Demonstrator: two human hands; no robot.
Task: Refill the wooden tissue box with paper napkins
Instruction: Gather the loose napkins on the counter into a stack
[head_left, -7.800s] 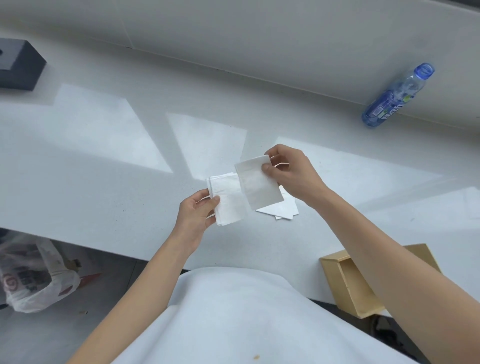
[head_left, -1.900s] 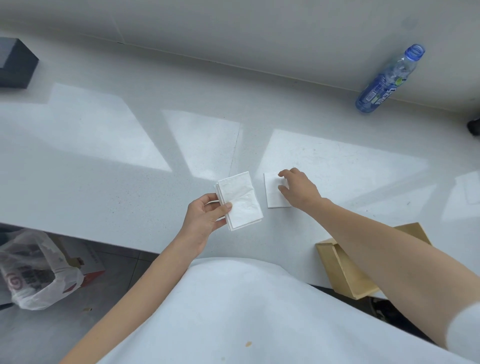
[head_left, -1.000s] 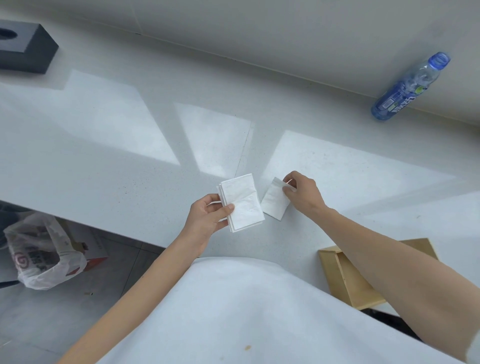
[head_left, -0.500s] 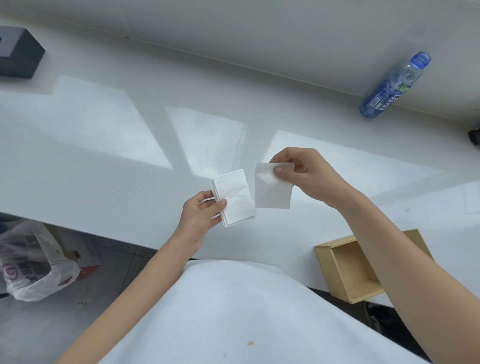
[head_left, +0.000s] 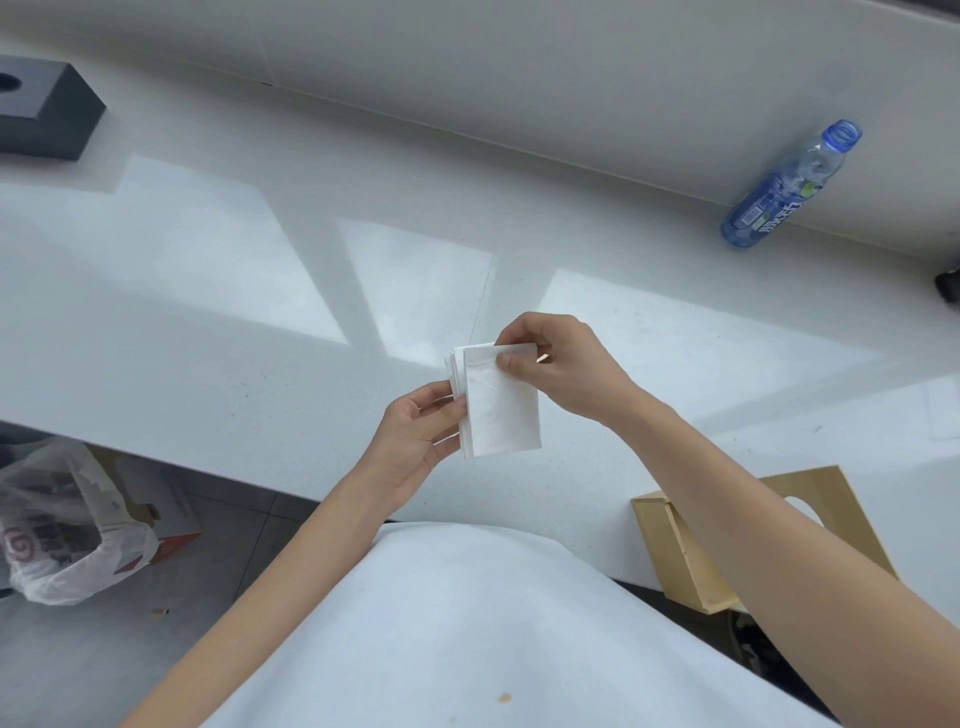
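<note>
Left hand grips napkin stack; right hand pinches top sheet. Loose pinch risks spill short of wooden tissue box at bench's near edge.

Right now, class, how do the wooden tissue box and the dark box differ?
The wooden tissue box is pale, at the near right of the counter; the dark box is near-black, far left. The right arm crosses the wooden tissue box; nothing covers the dark box. Both have a hole on top.

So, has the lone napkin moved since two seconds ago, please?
Yes. The napkin has left the counter and gone left onto the stack in the left hand; the right hand pinches it.
</note>
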